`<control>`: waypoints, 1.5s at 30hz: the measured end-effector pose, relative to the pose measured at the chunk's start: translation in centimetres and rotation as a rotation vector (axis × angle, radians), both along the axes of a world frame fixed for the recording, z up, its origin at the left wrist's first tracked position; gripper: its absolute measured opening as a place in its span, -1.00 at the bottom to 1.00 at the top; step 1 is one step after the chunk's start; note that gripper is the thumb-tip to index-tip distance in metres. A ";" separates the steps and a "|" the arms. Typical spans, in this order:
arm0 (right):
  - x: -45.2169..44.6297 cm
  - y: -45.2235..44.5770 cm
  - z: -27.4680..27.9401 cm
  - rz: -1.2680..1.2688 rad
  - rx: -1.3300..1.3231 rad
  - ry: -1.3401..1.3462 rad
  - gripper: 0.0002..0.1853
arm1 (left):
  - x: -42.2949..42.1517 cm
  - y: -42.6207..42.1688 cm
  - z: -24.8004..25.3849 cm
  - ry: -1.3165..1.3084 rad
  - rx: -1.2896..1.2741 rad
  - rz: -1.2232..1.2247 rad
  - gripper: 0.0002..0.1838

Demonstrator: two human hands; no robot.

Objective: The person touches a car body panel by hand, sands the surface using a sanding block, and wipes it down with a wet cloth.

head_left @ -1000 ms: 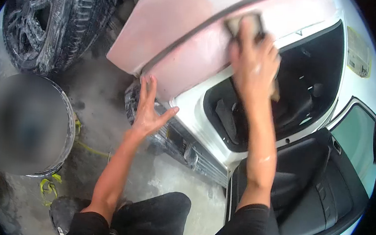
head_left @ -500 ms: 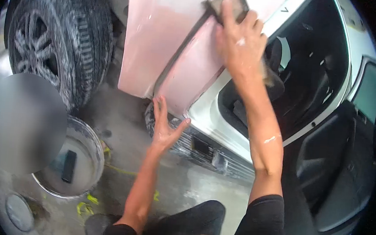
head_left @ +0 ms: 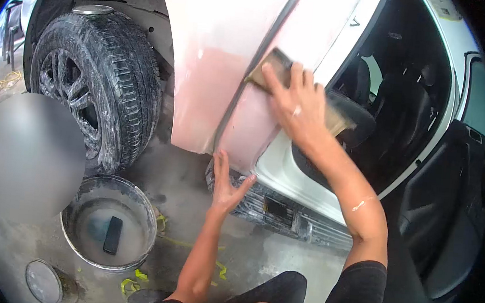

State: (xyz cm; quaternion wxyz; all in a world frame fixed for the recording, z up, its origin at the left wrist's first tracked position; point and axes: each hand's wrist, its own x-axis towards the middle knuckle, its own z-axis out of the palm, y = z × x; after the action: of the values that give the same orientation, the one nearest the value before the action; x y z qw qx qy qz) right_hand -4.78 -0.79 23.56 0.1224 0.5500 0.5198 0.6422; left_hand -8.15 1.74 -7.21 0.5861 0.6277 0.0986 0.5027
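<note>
My right hand (head_left: 300,102) is closed on a sanding block (head_left: 274,68) wrapped in brownish sandpaper, pressed to the pink-white body panel (head_left: 250,123) beside the dark seam. A loose, blurred end of the sandpaper (head_left: 339,119) sticks out past the wrist. White residue marks the back of this hand and the forearm. At the panel's lower edge, my left hand (head_left: 227,195) has its fingers spread, with fingertips touching the edge and nothing held. Across the seam lies the pinkish fender (head_left: 207,92).
A dusty wheel (head_left: 102,89) stands at left, with a round lid (head_left: 93,10) on its tyre. Below it are a bucket (head_left: 152,201) of cloudy water holding a dark block (head_left: 112,235), and a can (head_left: 44,284). A ridged side step (head_left: 283,211) runs under the open door frame.
My right hand and the sanding block have moved down the panel, closer to my left hand. The left hand keeps its place at the edge. The whole view has shifted.
</note>
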 end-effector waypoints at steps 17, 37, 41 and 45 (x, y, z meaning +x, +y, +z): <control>0.5 -0.2 -0.8 -0.069 0.042 0.015 -0.28 | 0.0 -0.1 -0.2 0.004 -0.046 -0.021 0.42; -1.5 0.7 -0.3 -0.132 -0.014 0.086 -0.30 | -0.5 0.1 0.7 -0.033 -0.054 -0.025 0.40; -1.9 0.9 2.5 -0.135 -0.084 0.011 -0.32 | -0.9 -0.3 1.0 0.002 -0.077 -0.041 0.39; -2.7 1.8 2.6 -0.140 0.071 0.089 -0.23 | -1.1 -0.3 1.1 0.004 -0.072 -0.048 0.39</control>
State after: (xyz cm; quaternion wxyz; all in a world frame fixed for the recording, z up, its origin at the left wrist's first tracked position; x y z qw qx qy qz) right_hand -7.48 0.98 26.12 0.1244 0.6171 0.4619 0.6248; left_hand -9.30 1.49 -6.16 0.6198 0.6094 0.1026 0.4836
